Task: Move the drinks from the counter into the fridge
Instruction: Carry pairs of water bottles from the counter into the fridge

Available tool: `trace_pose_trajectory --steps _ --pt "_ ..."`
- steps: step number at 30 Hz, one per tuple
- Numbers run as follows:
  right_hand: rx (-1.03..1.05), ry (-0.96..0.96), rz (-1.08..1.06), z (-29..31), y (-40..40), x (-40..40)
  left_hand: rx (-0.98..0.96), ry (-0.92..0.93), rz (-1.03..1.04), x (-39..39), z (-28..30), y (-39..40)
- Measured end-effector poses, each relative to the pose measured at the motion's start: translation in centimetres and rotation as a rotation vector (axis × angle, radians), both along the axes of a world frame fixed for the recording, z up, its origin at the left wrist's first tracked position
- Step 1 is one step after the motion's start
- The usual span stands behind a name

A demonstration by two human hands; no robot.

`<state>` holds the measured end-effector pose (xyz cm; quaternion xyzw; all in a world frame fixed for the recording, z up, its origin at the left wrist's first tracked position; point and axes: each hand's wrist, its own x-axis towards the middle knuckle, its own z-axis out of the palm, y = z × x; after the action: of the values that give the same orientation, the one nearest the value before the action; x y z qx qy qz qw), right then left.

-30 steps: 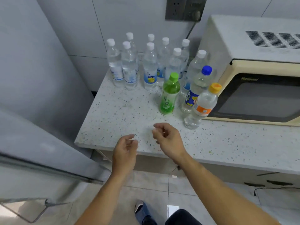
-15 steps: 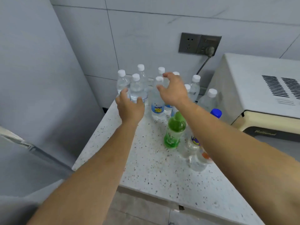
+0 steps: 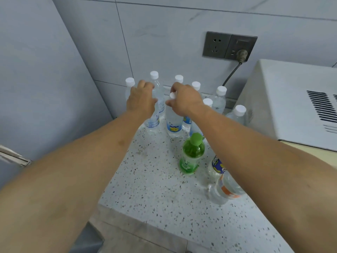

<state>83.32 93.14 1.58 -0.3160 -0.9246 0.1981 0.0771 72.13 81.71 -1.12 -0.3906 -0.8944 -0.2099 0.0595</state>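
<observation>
Both hands' fingers curled round clear, white-capped, blue-labelled water bottles (image 3: 174, 121).

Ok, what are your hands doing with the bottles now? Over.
Left hand grips a clear bottle. Right hand pinches the neck of the yellow-label bottle. Both bottles on the counter. Green bottle stands nearer, untouched.

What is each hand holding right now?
Left hand: grips the neck of a clear plastic water bottle.
Right hand: grips the neck of a clear yellow-labelled bottle.
</observation>
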Motion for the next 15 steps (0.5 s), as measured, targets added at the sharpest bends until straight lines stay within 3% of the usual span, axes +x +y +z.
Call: trace_pose_trajectory --steps 8,15 --pt "-0.034 0.004 0.055 -0.5 -3.3 2.0 0.209 -0.199 0.055 4.5 -0.8 -4.7" --pt "-0.129 0.166 -0.002 -1.9 -8.2 5.9 0.482 -0.318 0.161 8.1 -1.5 -10.5"
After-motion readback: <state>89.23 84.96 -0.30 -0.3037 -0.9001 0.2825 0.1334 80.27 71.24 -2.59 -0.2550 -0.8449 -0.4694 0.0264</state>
